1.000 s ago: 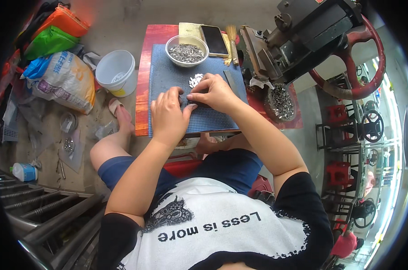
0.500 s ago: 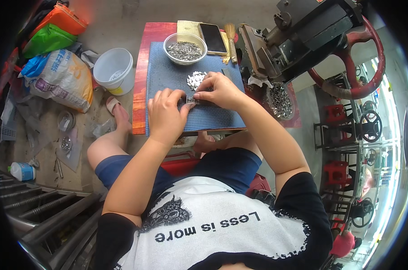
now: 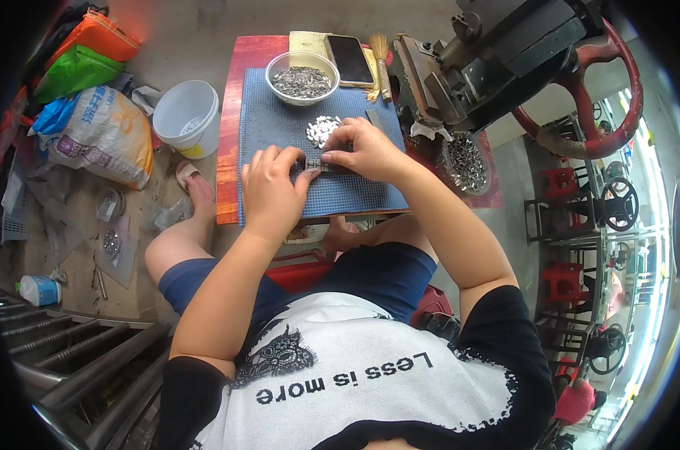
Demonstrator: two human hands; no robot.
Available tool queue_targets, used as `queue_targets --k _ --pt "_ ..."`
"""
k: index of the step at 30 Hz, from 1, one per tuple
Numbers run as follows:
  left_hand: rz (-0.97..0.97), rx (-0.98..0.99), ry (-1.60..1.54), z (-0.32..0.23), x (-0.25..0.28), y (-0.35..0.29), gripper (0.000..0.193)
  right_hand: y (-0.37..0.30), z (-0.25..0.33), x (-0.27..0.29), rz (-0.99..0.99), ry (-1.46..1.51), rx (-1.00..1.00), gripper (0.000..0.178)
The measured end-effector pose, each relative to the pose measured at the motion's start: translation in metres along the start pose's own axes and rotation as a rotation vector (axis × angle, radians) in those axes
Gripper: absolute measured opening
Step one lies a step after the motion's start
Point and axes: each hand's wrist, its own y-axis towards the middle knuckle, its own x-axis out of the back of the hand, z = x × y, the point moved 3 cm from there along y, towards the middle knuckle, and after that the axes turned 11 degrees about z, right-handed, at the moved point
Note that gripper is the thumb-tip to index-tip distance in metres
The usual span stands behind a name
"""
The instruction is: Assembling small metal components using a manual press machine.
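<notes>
Closely paired over a blue mat [image 3: 272, 124], the fingers of both hands meet at a small dark metal block [image 3: 314, 163] near the middle of the mat. Those of the left hand [image 3: 274, 184] are narrowed on the block's left end, while the thumb and forefinger of the right hand [image 3: 366, 150] sit close together at its right end; whether they pinch a tiny part cannot be told. Compared with a second ago, the right fingertips stand a little farther from the left thumb, baring the block and more of the white pieces [image 3: 323, 130] heaped on the mat just beyond it, which suggests fine handwork continuing at one spot. A dark flat bar [image 3: 373, 118] lies toward the mat's right edge. On the mat's far part stands a bowl [image 3: 302, 79] of metal bits; past that edge are a phone [image 3: 350, 60] and a brush [image 3: 383, 67]. Red wood of the counter [image 3: 230, 150] shows left of the mat, with a white bucket [image 3: 186, 116] farther left; a black machine [image 3: 497, 86] looms to the mat's right.
</notes>
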Motion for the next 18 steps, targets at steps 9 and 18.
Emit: queue_targets --k 9,18 --pt "-0.008 0.000 0.015 -0.001 0.000 0.001 0.023 -0.012 -0.007 0.018 0.122 0.048 -0.025 0.019" --pt "0.009 -0.002 0.037 -0.001 -0.001 0.000 0.022 -0.017 -0.003 0.019 0.141 0.094 -0.093 0.019"
